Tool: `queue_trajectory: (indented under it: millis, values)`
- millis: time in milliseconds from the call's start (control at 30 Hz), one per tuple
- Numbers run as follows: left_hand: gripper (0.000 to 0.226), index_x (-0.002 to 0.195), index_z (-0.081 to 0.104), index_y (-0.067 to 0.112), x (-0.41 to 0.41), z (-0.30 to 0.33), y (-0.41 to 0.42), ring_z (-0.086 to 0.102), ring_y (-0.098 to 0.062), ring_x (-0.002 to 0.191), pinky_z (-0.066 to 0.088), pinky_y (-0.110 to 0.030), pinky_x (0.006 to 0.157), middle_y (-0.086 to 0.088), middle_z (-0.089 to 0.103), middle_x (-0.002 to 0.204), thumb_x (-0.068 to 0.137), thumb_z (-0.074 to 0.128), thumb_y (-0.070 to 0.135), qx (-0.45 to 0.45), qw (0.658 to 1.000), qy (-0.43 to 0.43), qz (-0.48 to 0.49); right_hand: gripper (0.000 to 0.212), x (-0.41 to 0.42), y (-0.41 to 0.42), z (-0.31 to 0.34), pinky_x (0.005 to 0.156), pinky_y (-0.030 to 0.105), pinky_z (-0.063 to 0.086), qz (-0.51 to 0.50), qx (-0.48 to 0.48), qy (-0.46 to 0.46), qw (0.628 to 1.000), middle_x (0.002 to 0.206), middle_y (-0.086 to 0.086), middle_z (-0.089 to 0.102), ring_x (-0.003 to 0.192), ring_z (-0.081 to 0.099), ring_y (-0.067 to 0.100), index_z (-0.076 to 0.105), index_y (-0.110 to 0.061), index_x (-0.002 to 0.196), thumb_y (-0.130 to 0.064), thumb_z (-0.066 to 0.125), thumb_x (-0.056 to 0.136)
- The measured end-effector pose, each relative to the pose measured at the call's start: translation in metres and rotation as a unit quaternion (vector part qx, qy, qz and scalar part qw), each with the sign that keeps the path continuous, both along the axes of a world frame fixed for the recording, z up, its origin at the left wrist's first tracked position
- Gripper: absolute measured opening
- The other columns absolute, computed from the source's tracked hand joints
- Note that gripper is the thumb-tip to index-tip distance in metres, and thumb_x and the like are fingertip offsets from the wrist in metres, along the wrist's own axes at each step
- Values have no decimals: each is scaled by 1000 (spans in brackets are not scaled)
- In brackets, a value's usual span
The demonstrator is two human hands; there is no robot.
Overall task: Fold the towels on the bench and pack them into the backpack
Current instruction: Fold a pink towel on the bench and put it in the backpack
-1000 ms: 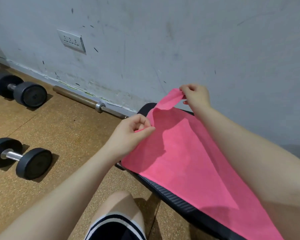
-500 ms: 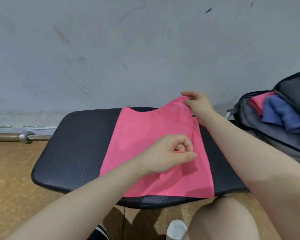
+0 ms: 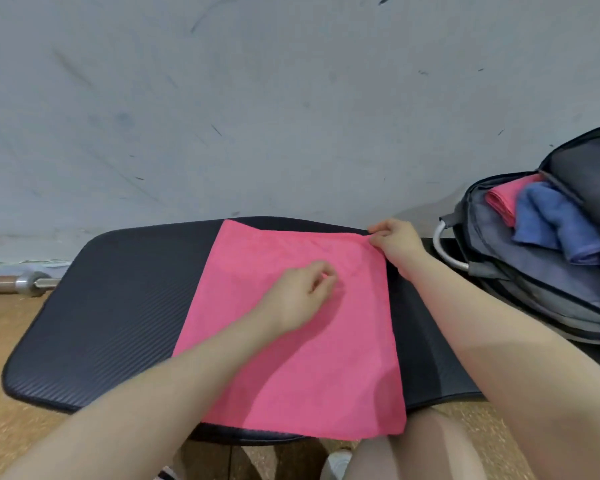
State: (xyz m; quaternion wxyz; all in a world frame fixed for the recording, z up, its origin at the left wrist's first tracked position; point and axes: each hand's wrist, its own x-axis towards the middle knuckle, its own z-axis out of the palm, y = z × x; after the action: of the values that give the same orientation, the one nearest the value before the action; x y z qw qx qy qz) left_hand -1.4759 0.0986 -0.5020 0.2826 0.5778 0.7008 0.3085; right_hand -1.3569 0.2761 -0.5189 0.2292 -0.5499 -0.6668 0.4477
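While the pink towel lies spread flat across the black padded desk, the left hand rests on its middle with fingers loosely curled, holding nothing. Farther back, the right hand pinches the towel's far right corner. Beyond, the open grey backpack holds a folded pink towel and a blue towel.
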Motion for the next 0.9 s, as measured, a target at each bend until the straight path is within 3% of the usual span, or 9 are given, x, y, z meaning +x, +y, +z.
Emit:
queue_trajectory:
  millis: [133, 233, 300, 400, 467, 533, 633, 767, 900]
  values:
    - [33, 121, 53, 11, -70, -13, 35, 53, -29, 111, 43, -40, 93, -11, 61, 120, 94, 36, 6, 19, 984, 140, 109, 19, 2, 6, -1, 75, 27, 44, 8, 16, -3, 1000, 71, -2, 58, 81, 56, 19, 66, -1, 100, 2, 60, 82]
    - [44, 133, 44, 17, -106, -19, 47, 37, -30, 127, 31, -40, 101, -6, 47, 138, 93, 32, 2, -59, 950, 283, 121, 22, -1, 12, 1, 70, 25, 43, 14, 34, 10, 999, 72, -3, 57, 71, 55, 13, 65, -2, 104, 0, 60, 83]
    - [40, 133, 44, 18, -121, -24, 49, 35, -29, 128, 28, -39, 102, -6, 44, 140, 96, 32, 9, -96, 932, 325, 133, 28, -3, 13, 2, 71, 23, 43, 19, 27, 46, 998, 76, -2, 58, 73, 55, 11, 61, -12, 110, -2, 60, 84]
    - [26, 116, 57, 12, -135, -27, 45, 45, -30, 116, 33, -40, 95, -12, 53, 122, 96, 43, 23, -92, 936, 296, 165, 23, -5, 13, 0, 68, 21, 43, 39, 25, 32, 998, 78, 1, 60, 74, 56, 13, 64, -7, 107, -3, 61, 84]
    - [22, 103, 61, 10, -141, -25, 40, 49, -30, 108, 36, -39, 89, -12, 58, 110, 93, 49, 25, -67, 942, 276, 181, 8, -5, 13, -6, 66, 25, 43, 41, 24, 3, 999, 71, -1, 58, 67, 54, 12, 67, -5, 88, -1, 61, 84]
    - [20, 98, 60, 9, -144, -24, 34, 49, -29, 103, 36, -38, 85, -10, 59, 103, 93, 50, 25, -40, 941, 278, 189, 18, -7, 12, -8, 69, 27, 40, 42, 43, -12, 998, 69, -3, 55, 64, 51, 10, 61, -14, 73, -1, 60, 84]
    - [17, 96, 60, 8, -148, -24, 30, 51, -30, 99, 37, -37, 80, -9, 61, 98, 93, 50, 22, -28, 942, 259, 210, 7, -13, 8, -6, 72, 23, 35, 61, 98, -72, 991, 81, -1, 59, 80, 51, 15, 64, -7, 85, -5, 57, 87]
    - [15, 92, 61, 5, -157, -23, 29, 54, -26, 85, 37, -30, 70, -7, 57, 86, 89, 57, 19, -35, 957, 128, 258, 11, -21, 5, -9, 73, 27, 38, 100, 173, -180, 963, 98, 10, 63, 89, 54, 22, 63, -3, 90, -5, 53, 89]
    - [19, 94, 63, 3, -163, -20, 27, 48, -19, 82, 35, -28, 71, -7, 54, 90, 89, 59, 21, -71, 960, 128, 237, 18, -20, 2, -12, 81, 34, 42, 108, 210, -244, 941, 108, 18, 60, 102, 54, 31, 62, -1, 103, -11, 55, 90]
